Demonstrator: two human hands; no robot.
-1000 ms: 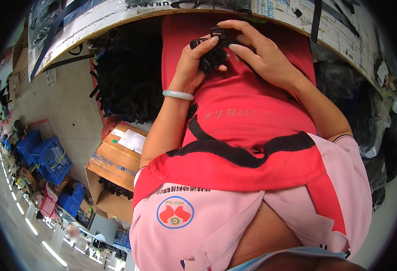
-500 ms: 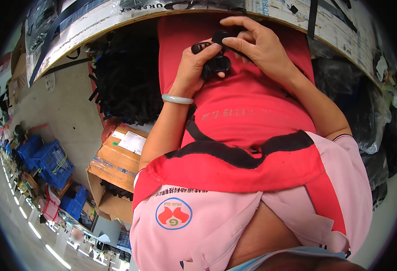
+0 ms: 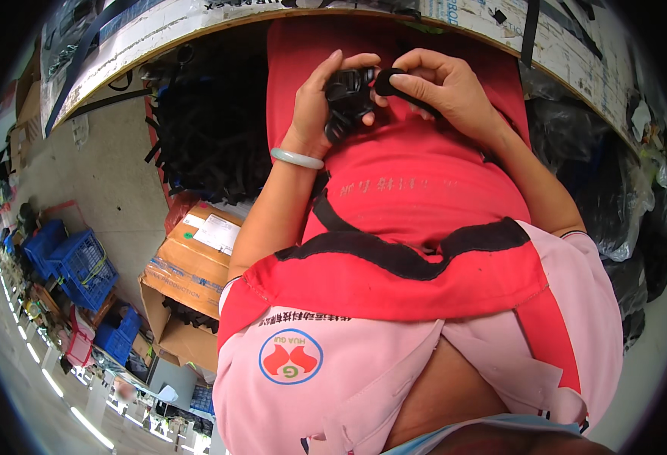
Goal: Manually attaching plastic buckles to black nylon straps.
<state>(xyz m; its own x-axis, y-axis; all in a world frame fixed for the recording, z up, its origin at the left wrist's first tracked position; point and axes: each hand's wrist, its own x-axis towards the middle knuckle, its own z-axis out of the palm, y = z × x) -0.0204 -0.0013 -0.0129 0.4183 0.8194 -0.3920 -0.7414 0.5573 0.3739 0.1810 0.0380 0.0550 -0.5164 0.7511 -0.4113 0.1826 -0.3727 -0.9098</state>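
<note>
Over the red apron (image 3: pixel 409 182) on my lap, my left hand (image 3: pixel 311 110) cradles several shiny black plastic pieces (image 3: pixel 349 89) that look like buckles, with the fingers curled round them. Just to its right, my right hand (image 3: pixel 455 91) pinches a black strap (image 3: pixel 405 92) between thumb and fingers. The strap's rounded end points at the plastic pieces. Whether strap and plastic touch, I cannot tell. My right hand's lower fingers are partly hidden behind the strap.
A worktable edge (image 3: pixel 220 29) curves across the top. Left of my lap hangs a heap of black straps (image 3: pixel 208 125), with an open cardboard box (image 3: pixel 189 262) nearer me. Blue crates (image 3: pixel 87 265) stand farther left. Black plastic bags (image 3: pixel 591 182) lie at the right.
My left hand has opened somewhat and turned, showing more of the black pieces. My right hand has come down a little, its raised fingers now closed on the strap.
</note>
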